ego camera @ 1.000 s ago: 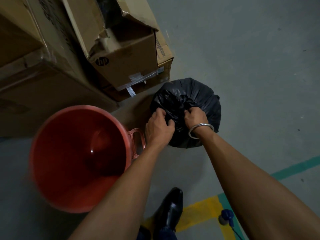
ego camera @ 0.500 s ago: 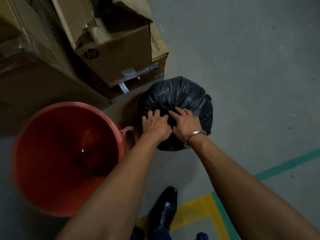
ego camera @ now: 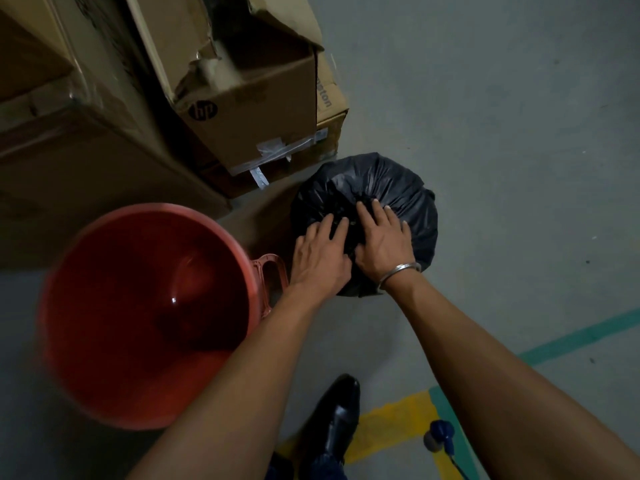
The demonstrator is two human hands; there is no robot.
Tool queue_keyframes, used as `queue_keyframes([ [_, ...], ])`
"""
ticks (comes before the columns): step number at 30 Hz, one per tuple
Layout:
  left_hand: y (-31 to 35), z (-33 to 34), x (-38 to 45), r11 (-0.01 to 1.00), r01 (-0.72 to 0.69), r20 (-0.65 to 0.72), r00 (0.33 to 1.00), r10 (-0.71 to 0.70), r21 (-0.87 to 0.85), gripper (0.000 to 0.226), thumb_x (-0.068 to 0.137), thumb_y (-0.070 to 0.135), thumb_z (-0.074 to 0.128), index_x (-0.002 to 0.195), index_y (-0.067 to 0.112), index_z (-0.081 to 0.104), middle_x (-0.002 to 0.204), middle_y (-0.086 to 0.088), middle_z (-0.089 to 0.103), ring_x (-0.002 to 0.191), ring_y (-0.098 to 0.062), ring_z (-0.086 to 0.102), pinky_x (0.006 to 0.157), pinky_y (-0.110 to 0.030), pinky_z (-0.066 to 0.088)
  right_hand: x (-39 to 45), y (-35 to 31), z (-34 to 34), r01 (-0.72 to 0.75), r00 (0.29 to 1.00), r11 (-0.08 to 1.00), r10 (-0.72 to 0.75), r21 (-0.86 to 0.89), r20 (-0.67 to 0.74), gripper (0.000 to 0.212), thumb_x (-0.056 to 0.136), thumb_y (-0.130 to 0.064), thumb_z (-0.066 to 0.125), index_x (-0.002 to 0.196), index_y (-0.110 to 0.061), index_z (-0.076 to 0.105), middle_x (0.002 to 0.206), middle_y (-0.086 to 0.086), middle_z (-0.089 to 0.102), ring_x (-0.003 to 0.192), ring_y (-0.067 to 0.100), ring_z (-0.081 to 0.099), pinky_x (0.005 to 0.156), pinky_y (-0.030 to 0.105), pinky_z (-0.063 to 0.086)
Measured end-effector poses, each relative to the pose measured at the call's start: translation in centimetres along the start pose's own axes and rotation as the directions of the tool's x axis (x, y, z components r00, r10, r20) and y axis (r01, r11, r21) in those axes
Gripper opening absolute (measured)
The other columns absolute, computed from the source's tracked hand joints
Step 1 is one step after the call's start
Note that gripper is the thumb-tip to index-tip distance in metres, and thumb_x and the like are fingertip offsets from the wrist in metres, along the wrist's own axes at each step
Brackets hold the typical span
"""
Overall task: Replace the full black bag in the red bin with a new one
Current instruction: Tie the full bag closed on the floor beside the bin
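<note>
The full black bag (ego camera: 398, 188) sits on the grey floor, just right of the red bin (ego camera: 104, 237) and in front of the cardboard boxes. The bin stands upright and shows only its bare red inside; a handle (ego camera: 272, 271) sticks out toward the bag. My left hand (ego camera: 320, 261) lies flat on the near top of the bag, fingers stretched out and apart. My right hand (ego camera: 382, 242), a metal bangle at the wrist, rests beside it with fingers spread over the bag's gathered middle. Neither hand grips the plastic.
Stacked cardboard boxes (ego camera: 249, 109) fill the upper left, close behind bin and bag. My black shoe (ego camera: 337, 420) is at the bottom centre. Yellow (ego camera: 388, 427) and teal (ego camera: 581, 337) floor lines run at lower right, near a small blue object (ego camera: 440, 434).
A second ago both hands were clenched on the bag's gathered top. They have since let go and flattened out, fingers spread, on top of the bag. The view shifted slightly.
</note>
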State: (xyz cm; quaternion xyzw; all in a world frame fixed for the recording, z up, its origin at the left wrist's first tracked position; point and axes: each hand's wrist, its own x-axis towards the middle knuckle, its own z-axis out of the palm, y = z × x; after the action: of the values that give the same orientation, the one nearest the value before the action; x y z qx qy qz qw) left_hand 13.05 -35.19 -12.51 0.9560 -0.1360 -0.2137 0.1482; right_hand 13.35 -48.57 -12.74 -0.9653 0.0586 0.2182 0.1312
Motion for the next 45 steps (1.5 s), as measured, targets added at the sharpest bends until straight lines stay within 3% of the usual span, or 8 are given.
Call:
queue_keyframes([
  [17, 0.4, -1.2, 0.9, 0.998, -0.005, -0.045, 0.999, 0.002, -0.069, 0.071, 0.093, 0.033, 0.051, 0.154, 0.02, 0.017, 0.162, -0.01, 0.014, 0.148, -0.031, 0.014, 0.117, -0.05, 0.024, 0.3, -0.5, -1.6, -0.1, 0.986, 0.991, 0.11, 0.092, -0.122, 0.095, 0.077, -0.028, 0.059, 0.155, -0.022, 0.005, 0.162, 0.016, 0.003, 0.147, 0.038, 0.014, 0.115, 0.06, 0.022],
  [21, 0.3, -1.0, 0.8, 0.997, -0.006, -0.023, 1.0, 0.004, -0.08, 0.071, 0.093, 0.035, 0.048, 0.154, 0.021, 0.015, 0.162, -0.009, 0.013, 0.146, -0.033, 0.019, 0.116, -0.049, 0.026, 0.9, 0.2, -1.1, -0.117, 0.993, 0.986, 0.117, 0.118, 0.006, 0.087, 0.082, -0.036, 0.062, 0.153, -0.023, 0.014, 0.151, 0.017, 0.035, 0.133, 0.037, 0.041, 0.104, 0.053, 0.039],
  [24, 0.5, -0.2, 0.8, 0.97, 0.146, 0.152, 0.981, -0.117, -0.192, 0.074, 0.092, 0.035, 0.05, 0.154, 0.025, 0.011, 0.157, -0.011, 0.025, 0.135, -0.036, 0.039, 0.108, -0.047, 0.037, 0.7, 0.0, -0.3, -0.022, 0.997, 0.976, 0.006, 0.217, 0.077, 0.071, 0.083, -0.026, 0.068, 0.145, -0.017, 0.034, 0.127, 0.018, 0.059, 0.115, 0.036, 0.058, 0.092, 0.041, 0.048],
  [29, 0.8, 0.3, 0.9, 0.601, 0.555, 0.277, 0.823, -0.495, -0.575, 0.056, 0.087, 0.03, 0.062, 0.138, 0.019, 0.043, 0.127, -0.013, 0.061, 0.117, -0.034, 0.058, 0.093, -0.036, 0.047, 0.4, -1.8, 0.4, -0.04, 0.999, 0.937, 0.049, 0.347, -0.019, 0.044, 0.079, -0.004, 0.06, 0.122, -0.007, 0.053, 0.108, 0.022, 0.067, 0.101, 0.038, 0.063, 0.083, 0.041, 0.051],
  [32, 0.9, -0.4, 1.7, 0.426, 0.616, 0.325, 0.749, -0.578, -0.663, 0.04, 0.085, 0.026, 0.064, 0.123, 0.014, 0.057, 0.119, -0.014, 0.065, 0.11, -0.032, 0.061, 0.089, -0.033, 0.049, 0.7, -3.0, -0.1, 0.007, 0.988, 0.894, 0.063, 0.448, -0.141, 0.041, 0.08, -0.001, 0.055, 0.12, -0.006, 0.06, 0.111, 0.02, 0.068, 0.105, 0.036, 0.062, 0.088, 0.038, 0.049],
  [36, 1.0, -1.8, 2.5, 0.215, 0.507, 0.288, 0.734, -0.615, -0.835, 0.035, 0.083, 0.024, 0.064, 0.117, 0.016, 0.064, 0.111, -0.011, 0.07, 0.099, -0.027, 0.066, 0.087, -0.038, 0.056, 1.3, -4.9, -2.1, 0.134, 0.967, 0.819, 0.016, 0.557, -0.256, 0.04, 0.08, 0.003, 0.052, 0.119, -0.007, 0.058, 0.108, 0.017, 0.067, 0.1, 0.032, 0.063, 0.088, 0.038, 0.05],
  [40, 1.0, -3.3, 2.6, 0.236, 0.391, 0.149, 0.737, -0.659, -0.889, 0.03, 0.087, 0.022, 0.063, 0.116, 0.018, 0.063, 0.112, -0.008, 0.07, 0.102, -0.024, 0.065, 0.09, -0.035, 0.053, 1.8, -5.9, -3.8, 0.218, 0.956, 0.767, -0.044, 0.604, -0.289, 0.039, 0.079, 0.003, 0.051, 0.116, -0.007, 0.058, 0.104, 0.012, 0.067, 0.096, 0.026, 0.063, 0.085, 0.036, 0.05],
  [45, 1.3, -3.8, 2.6, 0.446, 0.337, -0.037, 0.763, -0.645, -0.829, 0.027, 0.089, 0.019, 0.06, 0.116, 0.017, 0.058, 0.115, -0.007, 0.068, 0.106, -0.025, 0.063, 0.091, -0.033, 0.05, 2.1, -6.0, -4.2, 0.268, 0.931, 0.723, -0.025, 0.636, -0.364, 0.035, 0.075, 0.004, 0.048, 0.109, -0.003, 0.055, 0.095, 0.014, 0.065, 0.087, 0.027, 0.061, 0.076, 0.037, 0.047],
])
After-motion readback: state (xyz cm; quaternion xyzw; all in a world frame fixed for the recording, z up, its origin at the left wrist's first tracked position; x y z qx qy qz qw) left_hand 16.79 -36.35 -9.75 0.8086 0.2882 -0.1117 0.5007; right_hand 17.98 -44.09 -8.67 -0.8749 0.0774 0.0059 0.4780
